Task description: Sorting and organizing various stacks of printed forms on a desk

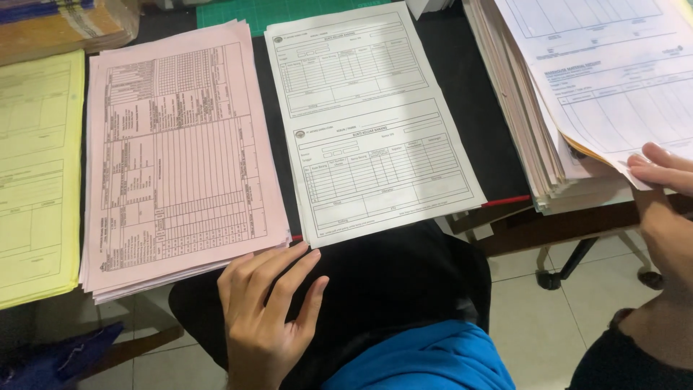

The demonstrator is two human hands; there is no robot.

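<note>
**Pink forms stack at the left hand, white sheets under the right**

Pink forms (184,162), printed with a dense black grid, lie in a thick stack on the dark desk (476,137), and their near edge hangs out past the desk's front. To the left of them, at the frame's edge, sits a stack of yellow forms (36,177), just beside the pink ones and not overlapping them. Behind the yellow stack, in the far left corner, rests a brown bundle of papers (61,29).

The left hand (267,318) lies just below the pink stack's near right corner, fingers spread and loosely extended, gripping nothing; the fingertips (299,253) reach up to the overhanging paper edges, though whether they actually touch cannot be told. The hand rests over dark clothing (390,289), with a blue cloth (426,361) lower down.

Right of the pink stack lies a white form (372,119) with two printed tables, one above the other, slightly tilted, its lower edge also over the desk's front. A green cutting mat (281,13) shows behind it.

Further right stands a tall pile of mixed papers (534,123). White sheets (613,72) fan out over its top. The right hand (660,195) is at their lower corner, fingers (660,165) curled onto the paper's edge, holding the sheets lightly. Below, a tiled floor (534,318) and a chair base (577,263) are visible.
</note>
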